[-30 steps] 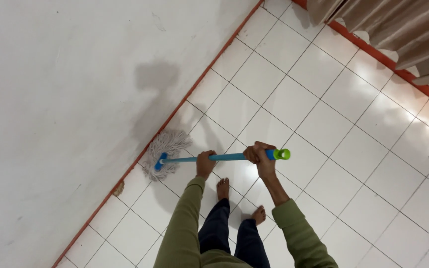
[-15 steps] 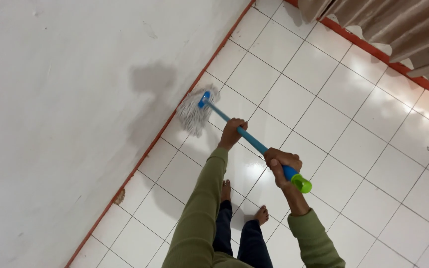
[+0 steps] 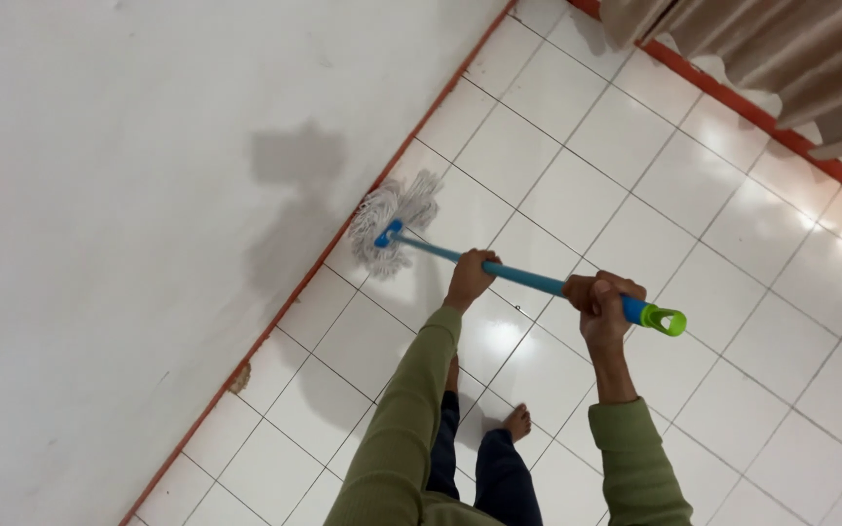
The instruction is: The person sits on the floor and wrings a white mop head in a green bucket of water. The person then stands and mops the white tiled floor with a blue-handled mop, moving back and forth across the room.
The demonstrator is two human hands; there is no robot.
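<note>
I hold a mop with a blue handle (image 3: 528, 280) and a green loop end (image 3: 668, 319). My left hand (image 3: 469, 277) grips the handle's middle. My right hand (image 3: 603, 300) grips it near the green end. The white string mop head (image 3: 392, 227) lies on the white floor tiles (image 3: 577, 195), right against the red strip at the foot of the white wall (image 3: 129, 195). Both sleeves are olive green. My bare right foot (image 3: 516, 423) stands on the tiles below the handle; the other foot is hidden by my left arm.
A red baseboard line (image 3: 314, 268) runs diagonally along the wall, with a chipped spot (image 3: 238, 377) lower left. Beige curtains (image 3: 782, 58) hang at the top right above another red strip. Shiny tiles stretch to the right.
The mop head swept up along the wall from lower left, then pulled slightly back. The handle swung flatter, its green end moving up and to the right with my right hand.
</note>
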